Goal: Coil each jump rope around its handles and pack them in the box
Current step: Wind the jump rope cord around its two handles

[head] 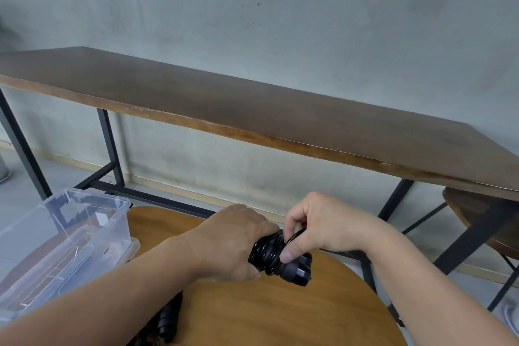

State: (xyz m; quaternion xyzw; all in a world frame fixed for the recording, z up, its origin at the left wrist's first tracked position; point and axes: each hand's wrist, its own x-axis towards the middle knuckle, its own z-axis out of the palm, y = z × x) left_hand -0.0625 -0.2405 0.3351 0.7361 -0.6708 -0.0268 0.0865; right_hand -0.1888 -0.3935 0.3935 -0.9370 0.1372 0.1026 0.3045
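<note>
My left hand grips the black handles of a jump rope held above the round wooden table. Black cord is wound in several turns around the handles, and their dark end caps stick out to the right. My right hand pinches a loop of the cord between thumb and fingers at the coil. A clear plastic box stands open at the left edge of the table. Another black jump rope lies on the table under my left forearm, partly hidden.
A long dark wooden bench table with black metal legs runs along the grey wall behind. A round stool stands under its right end. Grey floor shows at the left.
</note>
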